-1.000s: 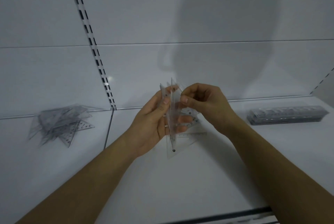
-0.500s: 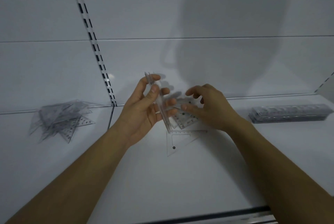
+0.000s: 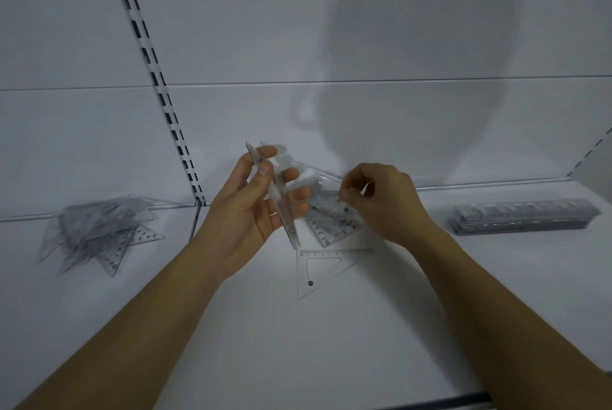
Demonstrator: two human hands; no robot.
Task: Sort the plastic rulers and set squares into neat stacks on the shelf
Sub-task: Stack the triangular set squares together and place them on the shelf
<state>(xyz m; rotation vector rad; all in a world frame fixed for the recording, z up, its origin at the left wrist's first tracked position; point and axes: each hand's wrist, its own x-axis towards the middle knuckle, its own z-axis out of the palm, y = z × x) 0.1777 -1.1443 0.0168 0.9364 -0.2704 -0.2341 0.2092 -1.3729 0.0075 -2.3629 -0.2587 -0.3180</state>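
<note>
Head view: your left hand point(image 3: 246, 211) grips an edge-on bundle of clear plastic set squares point(image 3: 281, 201); your right hand point(image 3: 381, 201) pinches another clear set square point(image 3: 326, 207) above the white shelf point(image 3: 231, 343). Step: gathering; next, probably align its edges into the bundle.

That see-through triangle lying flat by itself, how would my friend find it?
Look at the white shelf, between the person's two arms. Just below the left hand lies one clear set square, flat and alone. The messy pile sits far left and the neat ruler stack far right.
</note>
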